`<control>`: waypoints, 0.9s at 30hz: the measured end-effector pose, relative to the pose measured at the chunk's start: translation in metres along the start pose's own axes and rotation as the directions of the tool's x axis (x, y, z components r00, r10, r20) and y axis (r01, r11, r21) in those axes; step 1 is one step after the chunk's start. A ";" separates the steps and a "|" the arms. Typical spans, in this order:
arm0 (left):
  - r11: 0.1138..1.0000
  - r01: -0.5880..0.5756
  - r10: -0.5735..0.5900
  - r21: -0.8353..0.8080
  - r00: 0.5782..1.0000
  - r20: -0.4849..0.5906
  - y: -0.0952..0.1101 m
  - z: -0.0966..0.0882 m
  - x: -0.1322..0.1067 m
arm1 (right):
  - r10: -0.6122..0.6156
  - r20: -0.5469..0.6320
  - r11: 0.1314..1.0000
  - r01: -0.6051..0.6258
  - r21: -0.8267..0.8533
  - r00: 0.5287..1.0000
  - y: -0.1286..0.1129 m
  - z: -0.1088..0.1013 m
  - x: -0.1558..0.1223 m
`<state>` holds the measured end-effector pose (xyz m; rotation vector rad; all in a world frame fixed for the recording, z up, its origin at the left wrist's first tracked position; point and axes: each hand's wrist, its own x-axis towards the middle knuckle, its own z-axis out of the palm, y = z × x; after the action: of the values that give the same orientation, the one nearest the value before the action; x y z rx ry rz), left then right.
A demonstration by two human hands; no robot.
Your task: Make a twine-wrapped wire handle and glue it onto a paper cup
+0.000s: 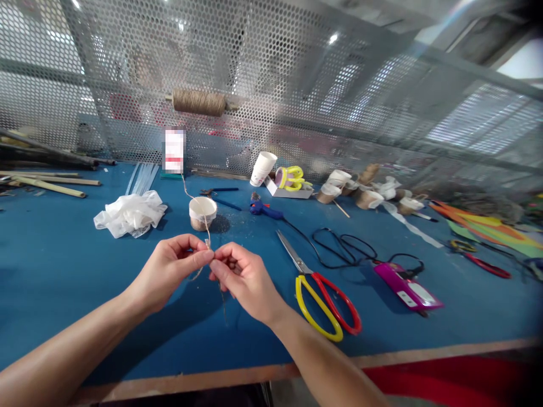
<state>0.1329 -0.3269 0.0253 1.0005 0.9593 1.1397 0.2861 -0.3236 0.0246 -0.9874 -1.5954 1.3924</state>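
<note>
Blue surface (63, 254) with perforated mesh (297, 73) behind it. My left hand (169, 271) and right hand (244, 277) both pinch the twine (207, 233) at dead centre, fingertips almost touching. From there the twine runs toward 12 o'clock, past the paper cup (202, 212). Scissors (326, 299) lie at 3 o'clock from my right hand, untouched.

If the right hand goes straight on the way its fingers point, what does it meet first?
Probably the left hand, just across the twine; the right hand almost touches it.
</note>
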 end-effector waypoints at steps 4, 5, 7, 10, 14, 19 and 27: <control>0.994 0.071 -0.060 -0.085 0.990 0.125 0.002 -0.001 -0.001 | 0.078 0.277 0.958 -0.149 0.243 0.958 0.002 -0.007 0.002; 0.991 0.081 -0.065 -0.105 0.986 0.152 0.003 -0.002 -0.002 | 0.083 0.332 0.929 -0.193 0.316 0.940 0.003 -0.008 0.002; 0.988 0.086 -0.064 -0.127 0.983 0.170 0.003 -0.001 -0.002 | 0.079 0.377 0.878 -0.243 0.412 0.923 0.005 -0.008 0.003; 0.988 0.089 -0.072 -0.128 0.988 0.135 0.003 -0.001 -0.002 | 0.080 0.336 0.880 -0.225 0.419 0.938 0.006 -0.006 0.003; 0.996 0.061 -0.058 -0.060 0.997 0.060 0.003 0.001 -0.001 | 0.083 0.201 0.965 -0.129 0.227 0.976 0.003 -0.005 0.002; 0.999 -0.003 0.005 0.035 0.999 -0.038 -0.003 0.002 0.000 | 0.003 0.043 0.998 -0.001 -0.058 0.999 0.003 -0.002 0.001; 0.993 0.069 -0.060 -0.096 0.994 0.096 -0.003 0.000 0.000 | 0.099 0.265 0.978 -0.144 0.153 0.959 0.006 -0.007 0.002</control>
<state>0.1341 -0.3276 0.0224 0.9281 0.8472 1.0677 0.2924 -0.3182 0.0194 -0.8411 -1.5862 1.7713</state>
